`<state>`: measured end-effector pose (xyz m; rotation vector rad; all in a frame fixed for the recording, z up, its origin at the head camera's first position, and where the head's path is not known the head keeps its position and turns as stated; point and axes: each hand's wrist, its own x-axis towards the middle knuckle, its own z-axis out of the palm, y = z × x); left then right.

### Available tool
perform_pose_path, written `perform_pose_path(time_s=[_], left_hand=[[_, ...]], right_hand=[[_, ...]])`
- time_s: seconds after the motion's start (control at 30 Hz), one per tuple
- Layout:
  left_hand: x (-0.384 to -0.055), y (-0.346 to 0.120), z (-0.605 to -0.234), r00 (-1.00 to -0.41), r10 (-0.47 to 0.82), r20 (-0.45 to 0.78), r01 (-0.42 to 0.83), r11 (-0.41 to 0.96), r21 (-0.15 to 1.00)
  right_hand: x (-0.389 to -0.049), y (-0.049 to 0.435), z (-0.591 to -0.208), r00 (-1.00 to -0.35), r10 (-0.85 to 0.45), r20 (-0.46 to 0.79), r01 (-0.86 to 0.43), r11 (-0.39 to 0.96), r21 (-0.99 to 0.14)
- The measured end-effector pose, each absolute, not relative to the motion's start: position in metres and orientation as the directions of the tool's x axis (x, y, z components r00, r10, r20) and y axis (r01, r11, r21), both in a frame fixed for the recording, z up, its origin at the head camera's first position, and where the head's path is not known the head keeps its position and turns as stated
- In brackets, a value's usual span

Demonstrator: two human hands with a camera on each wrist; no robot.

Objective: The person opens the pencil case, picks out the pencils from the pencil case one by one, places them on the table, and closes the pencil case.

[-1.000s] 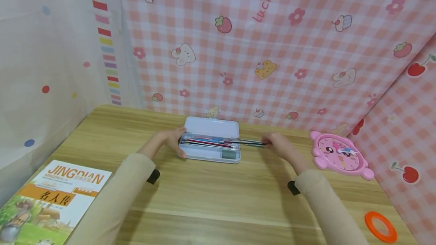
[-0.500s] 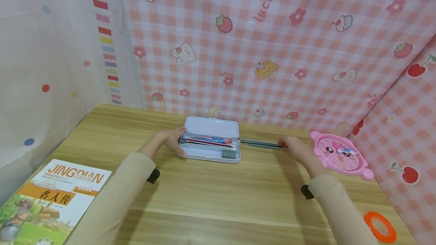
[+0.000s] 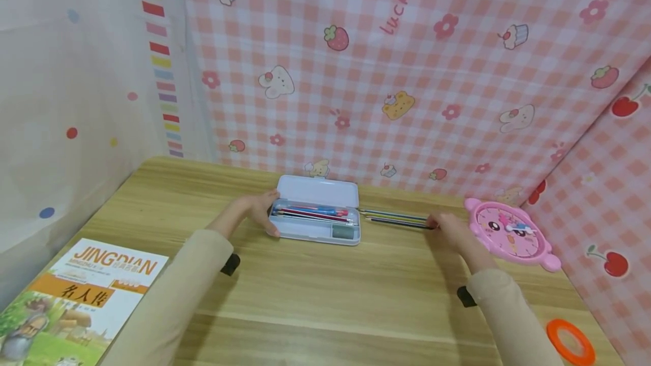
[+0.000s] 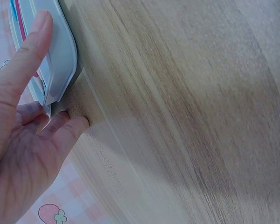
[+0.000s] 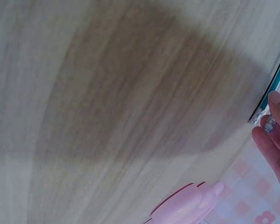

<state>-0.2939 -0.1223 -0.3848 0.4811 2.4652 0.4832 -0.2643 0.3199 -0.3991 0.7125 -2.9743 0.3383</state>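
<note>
Right hand (image 3: 451, 233): thumb and fingers nearly closed, pinching the right ends of the pencils; right wrist view agrees, though the hand is cut off at its edge.
Pencils (image 3: 396, 218): lying slim and close together on the table (image 3: 346, 292), just right of the case; left ends beside its right wall, contact not clear; exact count too fine to read.
Change: a second ago a dark pencil in this hand reached over the case; hand now sits farther right, with the pencils spread into more distinct lines.
Meaning (judged): this group is now out of the case and being laid or straightened beside it; work partly done, others remaining inside.
Left hand (image 3: 256, 210): thumb and fingers set wide, holding the left end of the case; place unchanged, so probably steadying.
Pencil case (image 3: 305, 238): far middle of the table, lid (image 3: 317, 192) raised on the far side; pens and pencils (image 3: 315, 216) along it, grey block (image 3: 343, 232) in the near right compartment.
Outlying: pink clock (image 3: 511, 230) far right; orange ring (image 3: 556, 335) near right; book (image 3: 102, 304) near left.
</note>
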Motion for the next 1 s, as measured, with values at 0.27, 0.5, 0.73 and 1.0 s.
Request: perform_pose_path(time_s=[0.27,0.5,0.73,1.0], left_hand=[[-0.2954,-0.1235,-0.386,-0.765,0.441,-0.469,0.216,0.862,0.458],[-0.2952,-0.1232,-0.3859,-0.763,0.445,-0.469,0.215,0.859,0.465],[-0.2941,-0.1214,-0.3866,-0.761,0.439,-0.477,0.209,0.863,0.46],[-0.2927,-0.1213,-0.3825,-0.766,0.43,-0.478,0.201,0.866,0.458]], right_hand=[[-0.2657,0.318,-0.4033,-0.913,-0.394,0.109,-0.406,0.904,-0.134],[-0.2639,0.3179,-0.4044,-0.912,-0.372,0.175,-0.386,0.921,-0.051],[-0.2642,0.3204,-0.4071,-0.922,-0.357,0.151,-0.364,0.931,-0.026],[-0.2649,0.3191,-0.4086,-0.929,-0.34,0.146,-0.348,0.937,-0.029]])
